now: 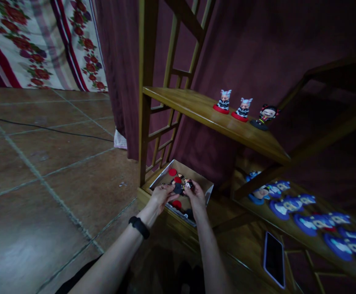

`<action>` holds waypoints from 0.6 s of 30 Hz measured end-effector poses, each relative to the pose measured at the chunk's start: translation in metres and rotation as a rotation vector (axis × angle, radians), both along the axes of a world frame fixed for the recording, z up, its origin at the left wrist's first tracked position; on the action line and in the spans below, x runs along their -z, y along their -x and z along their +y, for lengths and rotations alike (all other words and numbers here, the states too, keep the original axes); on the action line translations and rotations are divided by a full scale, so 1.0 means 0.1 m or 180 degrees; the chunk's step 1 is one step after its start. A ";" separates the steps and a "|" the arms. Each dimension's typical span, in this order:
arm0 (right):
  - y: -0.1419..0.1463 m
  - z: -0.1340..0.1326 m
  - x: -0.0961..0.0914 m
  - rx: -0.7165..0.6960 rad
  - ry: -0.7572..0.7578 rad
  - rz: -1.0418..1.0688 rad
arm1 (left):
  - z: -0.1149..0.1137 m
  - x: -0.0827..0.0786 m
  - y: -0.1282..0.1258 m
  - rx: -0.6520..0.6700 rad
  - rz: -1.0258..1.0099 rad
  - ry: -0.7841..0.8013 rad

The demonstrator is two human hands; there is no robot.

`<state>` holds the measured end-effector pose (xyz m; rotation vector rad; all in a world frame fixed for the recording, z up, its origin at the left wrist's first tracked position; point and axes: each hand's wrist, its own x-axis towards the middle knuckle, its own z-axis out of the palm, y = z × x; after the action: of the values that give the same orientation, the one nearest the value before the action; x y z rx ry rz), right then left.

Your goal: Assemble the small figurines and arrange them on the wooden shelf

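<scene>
Over a shallow white-edged cardboard box (207, 188) on the low shelf, both my hands are closed on a small figurine (188, 185) with a dark round base (178, 188). The base is between the fingers of my left hand (162, 197), whose wrist wears a black band. My right hand (197, 197) grips the figurine's upper part from the other side. Inside the box lie red discs (172, 172) and other small dark figurines (180, 176), partly hidden by my hands.
Three figurines on round bases (244, 109) stand on the wooden shelf (190, 107) above. Several blue-based figurines (288, 206) fill a lower shelf at right. A phone (274, 259) lies at lower right. A black cable (49, 130) crosses the tiled floor.
</scene>
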<state>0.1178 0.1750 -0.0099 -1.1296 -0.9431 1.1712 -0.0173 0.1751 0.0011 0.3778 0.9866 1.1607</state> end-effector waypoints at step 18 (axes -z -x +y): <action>0.05 -0.04 0.01 0.0041 -0.0433 -0.1299 | -0.03 -0.03 0.00 0.0231 0.0011 -0.0084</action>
<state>0.1127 0.1711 -0.0112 -1.2859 -1.3034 0.8645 -0.0176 0.1725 0.0038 0.4334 0.9538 1.1085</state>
